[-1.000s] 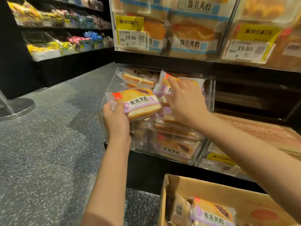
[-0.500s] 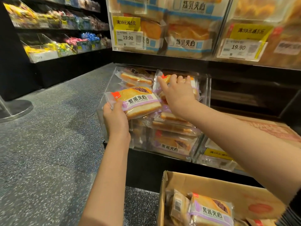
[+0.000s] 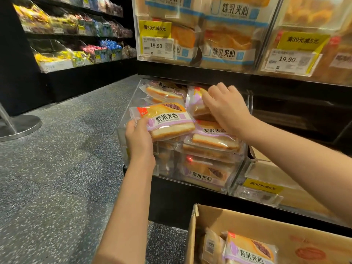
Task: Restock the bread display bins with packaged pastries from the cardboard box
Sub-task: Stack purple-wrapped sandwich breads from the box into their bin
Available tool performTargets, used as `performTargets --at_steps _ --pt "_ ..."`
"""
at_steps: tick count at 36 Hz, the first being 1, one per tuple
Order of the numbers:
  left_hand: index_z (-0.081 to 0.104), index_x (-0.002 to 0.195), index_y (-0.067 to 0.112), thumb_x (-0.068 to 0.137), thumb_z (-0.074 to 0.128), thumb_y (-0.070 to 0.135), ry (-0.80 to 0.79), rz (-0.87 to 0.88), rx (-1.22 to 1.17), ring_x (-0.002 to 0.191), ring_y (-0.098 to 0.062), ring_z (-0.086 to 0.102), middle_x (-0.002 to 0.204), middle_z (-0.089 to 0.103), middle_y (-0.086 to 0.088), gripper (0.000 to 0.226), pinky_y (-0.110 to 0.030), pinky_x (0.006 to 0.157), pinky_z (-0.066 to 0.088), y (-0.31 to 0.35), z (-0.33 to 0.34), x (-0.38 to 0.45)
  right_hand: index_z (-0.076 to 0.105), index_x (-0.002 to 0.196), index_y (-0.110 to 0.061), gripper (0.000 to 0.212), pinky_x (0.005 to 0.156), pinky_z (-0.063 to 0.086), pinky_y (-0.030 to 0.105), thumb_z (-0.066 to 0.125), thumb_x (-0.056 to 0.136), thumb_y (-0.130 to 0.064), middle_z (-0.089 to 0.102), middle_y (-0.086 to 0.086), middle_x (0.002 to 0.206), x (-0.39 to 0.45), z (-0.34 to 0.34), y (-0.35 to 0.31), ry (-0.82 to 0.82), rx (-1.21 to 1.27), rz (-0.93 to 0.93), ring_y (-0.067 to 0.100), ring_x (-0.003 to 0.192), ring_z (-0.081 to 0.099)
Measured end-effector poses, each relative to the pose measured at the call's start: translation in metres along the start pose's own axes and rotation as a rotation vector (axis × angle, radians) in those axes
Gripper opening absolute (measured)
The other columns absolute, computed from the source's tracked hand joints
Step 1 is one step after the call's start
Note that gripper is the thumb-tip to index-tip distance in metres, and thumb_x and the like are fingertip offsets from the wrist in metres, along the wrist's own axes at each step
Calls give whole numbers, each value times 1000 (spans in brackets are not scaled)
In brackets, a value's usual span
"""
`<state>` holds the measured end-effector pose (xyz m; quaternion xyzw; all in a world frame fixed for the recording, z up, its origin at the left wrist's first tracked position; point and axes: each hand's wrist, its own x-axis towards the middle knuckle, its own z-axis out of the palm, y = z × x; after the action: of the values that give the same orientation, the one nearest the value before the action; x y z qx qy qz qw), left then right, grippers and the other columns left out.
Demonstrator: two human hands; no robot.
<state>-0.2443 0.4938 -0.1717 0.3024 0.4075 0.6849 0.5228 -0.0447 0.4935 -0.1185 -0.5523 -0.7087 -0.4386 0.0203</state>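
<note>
Bin (image 3: 236, 168), clear-walled, sits at 12 o'clock, nearly full; cardboard box (image 3: 247, 223) at 5 o'clock holds more stock. Packaged pastry (image 3: 167, 121) is likely light, soft, crushable, with slick film: grip its edges. Left hand (image 3: 140, 140) grips it; right hand (image 3: 226, 109) pinches a binned packet (image 3: 197, 103).

A grey speckled floor (image 3: 57, 168) fills the left and centre of the frame. At upper left, black shelving (image 3: 80, 80) carries clear bins of bright wrapped sweets (image 3: 62, 58). A round metal stand base (image 3: 19, 126) rests at the left edge. Lighting is dim.
</note>
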Motion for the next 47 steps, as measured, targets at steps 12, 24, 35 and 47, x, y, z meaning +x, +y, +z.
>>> performTargets --at_steps 12,24,35,47 --pt "55 77 18 92 50 9 -20 13 7 74 -17 58 79 61 -1 18 -24 59 45 -3 -1 3 11 153 -13 67 118 4 47 36 91 -17 15 21 158 16 11 30 -7 -233 -273 33 147 10" --pt "55 80 18 91 50 10 -24 15 37 79 -18 58 82 61 -1 14 -24 60 45 -2 0 1 0 154 -11 66 119 -7 50 27 98 -34 -7 17 160 18 16 36 -68 -212 -246 30 148 -9" --pt "57 89 11 93 50 8 -71 -3 51 80 -22 59 83 61 -4 8 -30 67 46 3 -2 0 44 141 -6 70 111 25 38 66 82 -37 45 21 144 -2 -38 -39 161 462 -337 34 135 41" --pt "61 121 7 102 38 19 -222 -59 -89 102 -19 65 111 68 -9 32 -26 67 56 22 -13 0 47 137 -2 55 85 53 48 59 84 -12 55 33 125 24 -39 -73 231 425 -387 45 113 57"
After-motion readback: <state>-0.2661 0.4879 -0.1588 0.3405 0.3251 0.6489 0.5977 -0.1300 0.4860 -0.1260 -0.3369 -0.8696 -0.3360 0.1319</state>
